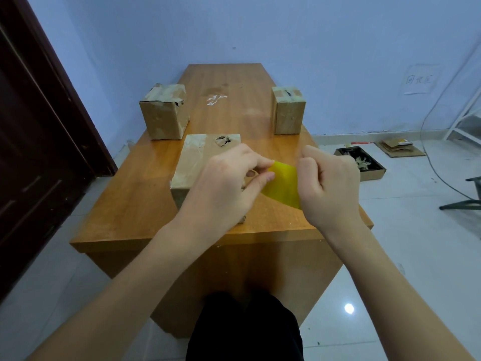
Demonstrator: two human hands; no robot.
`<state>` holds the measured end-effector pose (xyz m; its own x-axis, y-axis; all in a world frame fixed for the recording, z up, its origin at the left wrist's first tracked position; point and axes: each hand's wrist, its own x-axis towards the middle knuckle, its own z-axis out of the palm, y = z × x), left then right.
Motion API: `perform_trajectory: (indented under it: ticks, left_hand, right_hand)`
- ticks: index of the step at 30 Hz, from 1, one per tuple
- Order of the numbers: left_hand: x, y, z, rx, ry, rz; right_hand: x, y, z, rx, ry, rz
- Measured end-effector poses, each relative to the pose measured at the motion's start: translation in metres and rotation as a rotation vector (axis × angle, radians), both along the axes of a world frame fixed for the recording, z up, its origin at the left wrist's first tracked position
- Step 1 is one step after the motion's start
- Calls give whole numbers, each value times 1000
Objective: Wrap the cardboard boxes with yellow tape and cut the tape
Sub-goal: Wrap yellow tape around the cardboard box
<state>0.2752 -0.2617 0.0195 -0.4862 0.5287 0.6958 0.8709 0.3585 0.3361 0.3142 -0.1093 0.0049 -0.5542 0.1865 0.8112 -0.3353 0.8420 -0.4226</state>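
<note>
A strip of yellow tape (282, 185) is stretched between my two hands above the near end of the wooden table (130, 204). My left hand (226, 183) pinches the strip's left end between thumb and fingers. My right hand (329, 183) is curled around the other end; whatever roll it holds is hidden behind the fingers. Under my left hand lies a worn cardboard box (197, 162) with a torn hole in its top. Two more cardboard boxes stand farther back, one at the left edge (164, 113) and one at the right edge (288, 110).
A scrap of clear film (216, 99) lies mid-table. On the tiled floor to the right sit a dark tray of scraps (361, 162) and flattened cardboard (399, 148). A dark door (39, 126) stands at the left, and a chair base (466, 201) at the far right.
</note>
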Motion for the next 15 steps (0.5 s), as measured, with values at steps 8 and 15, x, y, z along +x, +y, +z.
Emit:
perform_trajectory:
  ticks: [8,15]
  left_hand:
    - [1,-5,7,-205,230,23]
    - [-1,1,15,-341,340,-11]
  right_hand:
    - [1,0,1,-23,-39,67]
    - [1,-1,6,-14,-57,69]
